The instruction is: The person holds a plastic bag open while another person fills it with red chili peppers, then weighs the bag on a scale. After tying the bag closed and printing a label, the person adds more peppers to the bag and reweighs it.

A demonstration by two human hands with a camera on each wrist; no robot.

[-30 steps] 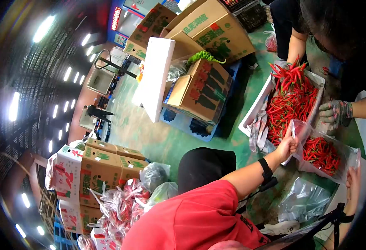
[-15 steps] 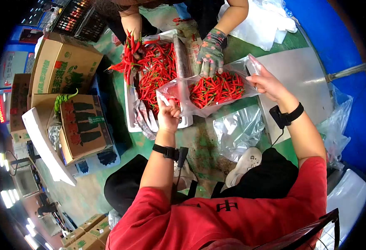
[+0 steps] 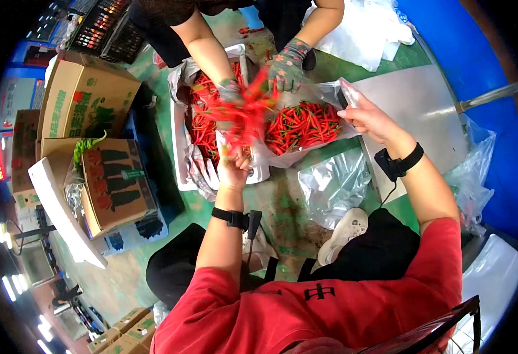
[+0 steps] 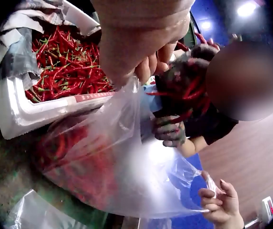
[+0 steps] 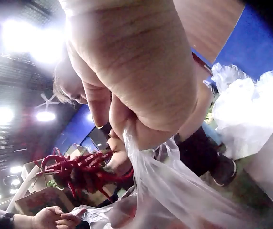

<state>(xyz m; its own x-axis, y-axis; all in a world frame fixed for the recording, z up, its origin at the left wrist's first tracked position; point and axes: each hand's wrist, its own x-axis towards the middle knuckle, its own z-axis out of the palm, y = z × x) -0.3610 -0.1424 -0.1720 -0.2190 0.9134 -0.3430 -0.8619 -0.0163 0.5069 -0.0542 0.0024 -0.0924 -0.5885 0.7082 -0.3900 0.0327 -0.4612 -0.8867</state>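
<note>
A clear plastic bag with a pile of red chili peppers inside is stretched between my two hands. My left hand pinches one side of its mouth, beside the white foam box. On the other side, my right hand grips the bunched film of the rim. Facing me, another person's gloved hand carries a motion-blurred bunch of chilies over the bag's left part. That person's other gloved hand is close to the bag's far edge. More loose chilies fill the newspaper-lined foam box.
A flat clear bag lies on the green floor near my shoe. To the right is a grey metal plate. Cardboard boxes and a white foam lid stand at left.
My head view has swung round to face the bag. The other person's hand has brought the chili bunch from the foam box rightward to the bag. My hands keep holding the bag's mouth.
</note>
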